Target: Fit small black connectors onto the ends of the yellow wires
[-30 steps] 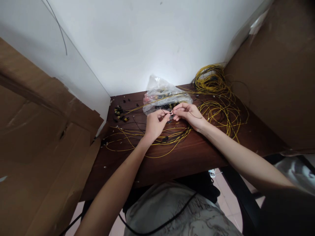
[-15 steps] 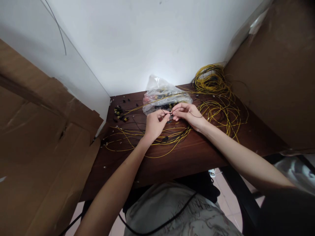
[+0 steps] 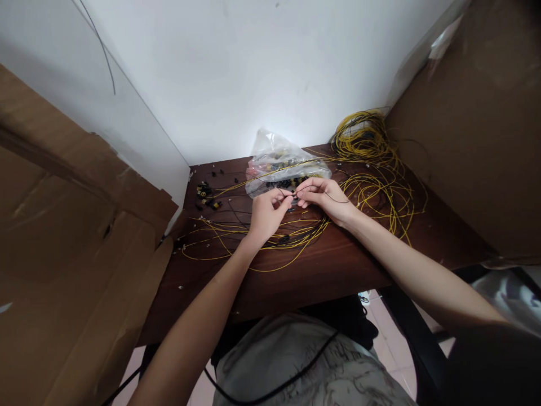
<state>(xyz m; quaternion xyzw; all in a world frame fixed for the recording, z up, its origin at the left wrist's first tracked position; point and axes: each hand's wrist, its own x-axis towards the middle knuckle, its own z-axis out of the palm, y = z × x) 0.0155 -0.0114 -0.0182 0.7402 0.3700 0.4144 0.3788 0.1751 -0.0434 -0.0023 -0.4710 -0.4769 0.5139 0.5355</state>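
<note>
My left hand point(image 3: 267, 214) and my right hand point(image 3: 324, 198) meet fingertip to fingertip above the middle of the table. A thin black wire point(image 3: 338, 200) runs from the pinched fingers of my right hand across its back. The fingers of my left hand are pinched too, on a tiny dark piece whose kind I cannot make out. Just behind the hands sits a clear plastic bag point(image 3: 270, 148) with small black and yellow parts in it. Yellow and black wires point(image 3: 296, 248) lie on the table under and in front of my hands.
Small black and yellow parts point(image 3: 205, 193) lie at the table's left. A bundle of yellow wire point(image 3: 359, 144) stands at the back right, with loose loops point(image 3: 386, 197) before it. Cardboard point(image 3: 84, 282) flanks the brown table point(image 3: 203, 304) on the left, and more cardboard point(image 3: 473, 141) on the right.
The view has shifted very slightly. Both hands keep the same pinch at the same spot, and nothing on the table has visibly moved.
</note>
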